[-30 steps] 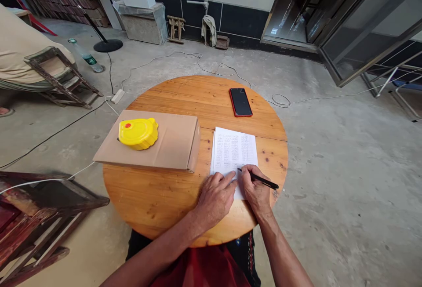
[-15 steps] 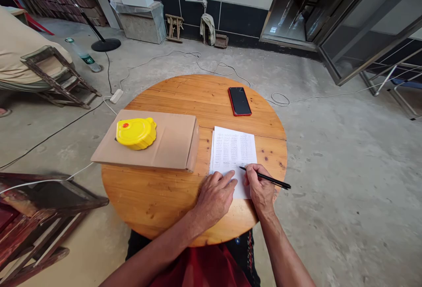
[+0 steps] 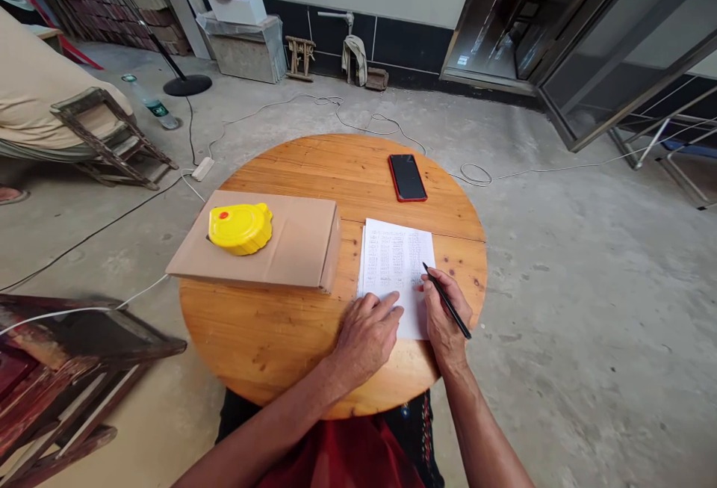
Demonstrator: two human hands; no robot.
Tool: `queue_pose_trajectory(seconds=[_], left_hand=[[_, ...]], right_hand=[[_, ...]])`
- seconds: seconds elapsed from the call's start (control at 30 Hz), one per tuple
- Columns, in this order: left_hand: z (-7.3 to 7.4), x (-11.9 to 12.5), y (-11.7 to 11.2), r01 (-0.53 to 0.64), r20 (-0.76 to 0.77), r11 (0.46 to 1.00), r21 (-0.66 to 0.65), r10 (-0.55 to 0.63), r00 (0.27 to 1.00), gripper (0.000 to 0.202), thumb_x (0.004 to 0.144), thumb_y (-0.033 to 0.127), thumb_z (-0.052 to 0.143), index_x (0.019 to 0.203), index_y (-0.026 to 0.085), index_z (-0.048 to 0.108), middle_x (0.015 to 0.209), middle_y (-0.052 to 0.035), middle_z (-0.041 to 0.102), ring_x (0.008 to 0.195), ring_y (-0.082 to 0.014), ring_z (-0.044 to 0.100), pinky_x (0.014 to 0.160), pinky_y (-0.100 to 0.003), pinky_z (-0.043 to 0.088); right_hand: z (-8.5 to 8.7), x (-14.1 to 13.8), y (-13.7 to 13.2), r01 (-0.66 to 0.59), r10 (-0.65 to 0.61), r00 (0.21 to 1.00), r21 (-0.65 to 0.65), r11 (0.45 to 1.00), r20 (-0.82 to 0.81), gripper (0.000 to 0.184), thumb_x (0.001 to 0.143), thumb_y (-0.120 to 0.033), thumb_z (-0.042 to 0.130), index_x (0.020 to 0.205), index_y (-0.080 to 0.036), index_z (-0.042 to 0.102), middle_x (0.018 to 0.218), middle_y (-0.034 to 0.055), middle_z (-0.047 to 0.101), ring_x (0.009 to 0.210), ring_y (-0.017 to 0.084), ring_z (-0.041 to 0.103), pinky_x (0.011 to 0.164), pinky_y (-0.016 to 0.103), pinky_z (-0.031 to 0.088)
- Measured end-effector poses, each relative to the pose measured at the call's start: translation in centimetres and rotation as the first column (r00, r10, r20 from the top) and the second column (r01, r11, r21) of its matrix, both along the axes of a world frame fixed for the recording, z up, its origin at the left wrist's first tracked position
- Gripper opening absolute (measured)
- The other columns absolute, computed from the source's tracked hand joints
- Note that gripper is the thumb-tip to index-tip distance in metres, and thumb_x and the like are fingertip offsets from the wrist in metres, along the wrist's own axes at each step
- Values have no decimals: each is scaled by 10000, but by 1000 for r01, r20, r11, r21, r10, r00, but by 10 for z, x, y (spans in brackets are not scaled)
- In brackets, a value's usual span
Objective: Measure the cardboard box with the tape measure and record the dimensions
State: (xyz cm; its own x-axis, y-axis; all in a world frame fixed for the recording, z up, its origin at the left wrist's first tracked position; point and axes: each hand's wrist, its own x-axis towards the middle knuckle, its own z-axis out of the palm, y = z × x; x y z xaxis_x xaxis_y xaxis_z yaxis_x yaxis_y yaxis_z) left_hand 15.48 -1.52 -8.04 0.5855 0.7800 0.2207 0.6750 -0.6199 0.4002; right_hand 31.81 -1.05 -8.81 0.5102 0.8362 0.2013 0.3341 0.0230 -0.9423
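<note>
Head view: concrete floor (image 3: 560, 286) spreads out on every side of the two hands, and on it, beneath them, stands a round wooden surface (image 3: 280, 338) with knots in its boards. Left of the left hand and farther off, a plain brown cardboard box (image 3: 305, 238) lies flat on that surface. Paper (image 3: 386, 256) lies under the fingers of the left hand and beneath the right hand, with the edge of another sheet showing along its left side; handwriting runs down it in about four columns, a longer block above and a couple of rows lower down, all too small to read. The left hand (image 3: 368, 332) rests palm down across the lower left corner of the paper, fingers slightly apart and gripping nothing. The right hand (image 3: 444, 331) is at the paper's right edge, thumb and fingers closed together around a pen. Straight ahead of the hands, past the top of the paper, lies a dark-screened phone (image 3: 408, 178) in a red case. On the box, ahead and well to the left of the left hand, sits a yellow tape measure (image 3: 240, 230) with a red button. Far beyond it, a clear bottle (image 3: 151, 103) lies on the floor, its green label too small to make out. Black and slim, the pen (image 3: 451, 307) slants from the right hand toward the rightmost column; whether its tip touches I cannot tell.
</note>
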Motion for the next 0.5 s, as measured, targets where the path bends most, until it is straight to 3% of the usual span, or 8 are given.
queue_pose_trajectory(seconds=[0.07, 0.13, 0.27, 0.4, 0.5], left_hand=[[-1, -1, 0, 5, 10, 1000, 3, -5, 1000, 252, 917, 171, 522, 1140, 235, 623, 1349, -4, 596, 946, -227, 511, 818, -411, 496], [-2, -1, 0, 4, 26, 1000, -2, -4, 1000, 253, 916, 166, 519, 1134, 234, 626, 1347, -3, 598, 959, -228, 513, 834, -409, 494], [-4, -2, -1, -3, 49, 1000, -18, 4, 999, 243, 912, 152, 509, 1103, 227, 639, 1337, -4, 604, 985, -235, 513, 866, -415, 487], [-5, -3, -1, -5, 76, 1000, -22, 6, 997, 225, 901, 139, 510, 1056, 220, 651, 1302, -15, 626, 992, -233, 517, 880, -417, 485], [-6, -3, -2, -7, 93, 1000, -27, 10, 996, 221, 896, 130, 508, 1037, 215, 656, 1290, -13, 633, 996, -232, 522, 893, -411, 486]], right_hand=[[0, 6, -1, -86, 81, 984, 23, 996, 156, 274, 918, -273, 540, 1168, -211, 632, 1096, 84, 706, 937, 210, 680, 829, 362, 530], [4, 13, -1, -198, 179, 899, 7, 980, 399, 358, 919, -191, 480, 1260, -221, 583, 1192, 101, 681, 1058, 233, 651, 846, 373, 512], [14, 28, 9, -240, 259, 554, -146, 960, 791, 468, 919, -73, 388, 1353, -184, 524, 1311, 147, 633, 1154, 272, 607, 864, 403, 455], [17, 34, 22, -258, 399, 275, -333, 907, 875, 453, 909, -28, 410, 1298, -167, 595, 1369, 156, 598, 1256, 331, 530, 895, 440, 420], [12, 35, 23, -252, 435, 246, -376, 892, 866, 530, 863, 33, 401, 1299, -187, 606, 1398, 138, 577, 1295, 332, 493, 931, 449, 410]])
